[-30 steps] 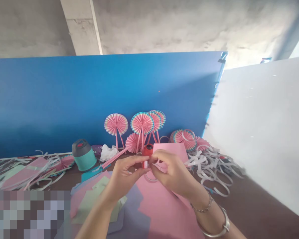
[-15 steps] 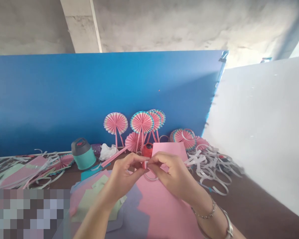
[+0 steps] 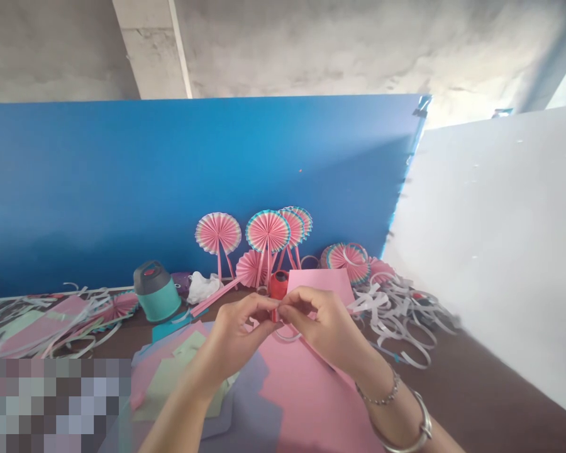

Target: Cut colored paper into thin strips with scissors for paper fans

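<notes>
Between my two hands is a small red-and-white piece [image 3: 274,314], mostly covered by fingertips, so its kind does not show. My left hand [image 3: 240,327] pinches it from the left with thumb and forefinger. From the right, my right hand [image 3: 318,318] presses thumb and forefinger on the same piece. Below the hands lie pink paper sheets [image 3: 316,402], and a smaller pink sheet [image 3: 325,283] is just behind the right hand. A red round object [image 3: 279,284] stands beyond the fingertips. Purple-grey sheets [image 3: 255,415] and pale green paper [image 3: 170,384] lie under the left forearm.
Pleated pink paper fans [image 3: 267,231] on sticks lean along the blue panel [image 3: 170,170]. A teal pot with a grey lid [image 3: 156,296] stands left of them. Curled white paper strips [image 3: 396,308] heap up at right, and more strips and sheets [image 3: 51,324] lie at left.
My right hand has shifted slightly left, its fingertips closing further over the small piece, so less of it shows. My left hand has barely moved.
</notes>
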`<state>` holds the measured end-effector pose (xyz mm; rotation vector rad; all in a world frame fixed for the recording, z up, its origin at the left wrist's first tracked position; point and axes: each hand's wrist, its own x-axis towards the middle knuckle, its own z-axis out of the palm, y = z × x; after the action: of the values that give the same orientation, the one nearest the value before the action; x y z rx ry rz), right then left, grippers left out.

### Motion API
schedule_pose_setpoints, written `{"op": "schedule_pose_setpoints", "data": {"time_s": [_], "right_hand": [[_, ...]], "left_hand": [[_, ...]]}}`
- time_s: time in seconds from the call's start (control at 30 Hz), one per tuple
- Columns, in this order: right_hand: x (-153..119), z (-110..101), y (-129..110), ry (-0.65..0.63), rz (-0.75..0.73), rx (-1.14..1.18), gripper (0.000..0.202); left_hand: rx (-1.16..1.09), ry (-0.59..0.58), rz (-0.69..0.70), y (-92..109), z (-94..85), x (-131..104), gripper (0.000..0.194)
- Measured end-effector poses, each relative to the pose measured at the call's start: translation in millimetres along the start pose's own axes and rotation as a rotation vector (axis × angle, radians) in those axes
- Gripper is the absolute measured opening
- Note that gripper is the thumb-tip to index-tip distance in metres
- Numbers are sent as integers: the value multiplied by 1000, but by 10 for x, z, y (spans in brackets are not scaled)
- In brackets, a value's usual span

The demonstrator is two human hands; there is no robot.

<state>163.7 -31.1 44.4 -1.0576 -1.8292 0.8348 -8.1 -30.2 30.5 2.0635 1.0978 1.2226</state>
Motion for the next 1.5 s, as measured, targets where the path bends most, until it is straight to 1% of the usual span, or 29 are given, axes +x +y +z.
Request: {"op": "schedule_pose_setpoints", "data": {"time_s": [0.2, 0.37, 0.5, 0.63, 0.77, 0.9, 1.17, 1.37, 1.5], "right_hand": [[9, 61, 20, 79, -63, 12, 15], [20, 15, 26, -8, -31, 68, 13], [20, 38, 32, 30, -27, 75, 14], [20, 88, 20, 66, -67, 132, 16], [20, 76, 8, 41, -62, 157, 14], [8, 44, -8, 23, -80, 78, 15], [-24, 17, -34, 10, -89, 11, 15], [-21, -3, -61, -22, -102, -22, 17], [-14, 2, -32, -32, -104, 5, 17]], "left_hand": [[-9, 45, -10, -38, 13, 4, 11], [-26, 40, 20, -22, 17, 9, 9], [-34, 47, 25, -34, 36, 14, 8], [-160, 75, -8, -56, 46, 26, 8], [-259, 90, -25, -65, 47, 42, 14], [-231, 111, -21, -59, 43, 44, 15], [-217, 99, -30, -49, 33, 30, 11], [-160, 72, -22, -58, 21, 24, 10], [-170, 56, -16, -42, 10, 21, 9]]}}
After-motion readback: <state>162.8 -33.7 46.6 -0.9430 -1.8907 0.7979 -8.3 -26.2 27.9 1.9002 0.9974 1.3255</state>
